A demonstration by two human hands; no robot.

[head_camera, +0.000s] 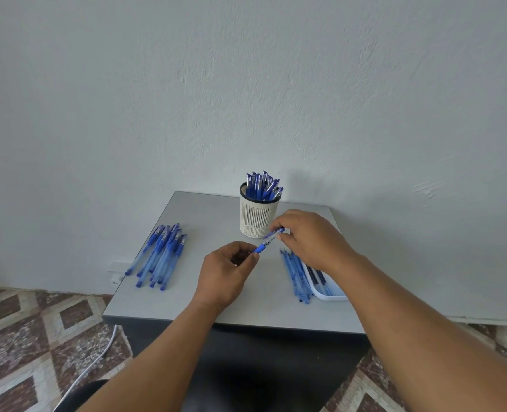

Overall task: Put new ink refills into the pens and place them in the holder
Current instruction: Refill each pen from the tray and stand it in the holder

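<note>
A blue pen (266,242) hangs above the middle of the grey table (204,221), held between both hands. My left hand (227,273) pinches its blue grip end. My right hand (308,237) pinches the other end, near the cap. Just behind them stands a white slotted holder (256,217) with several blue pens upright in it. A pile of blue pens (160,255) lies on the table's left side. Several loose refills (296,273) lie to the right, beside a white tray (326,292) that holds more refills under my right forearm.
The small table stands against a pale wall. Patterned floor tiles show on both sides. A white cable (88,373) runs across the floor at the lower left, and a wall socket (115,281) sits by the table's left edge.
</note>
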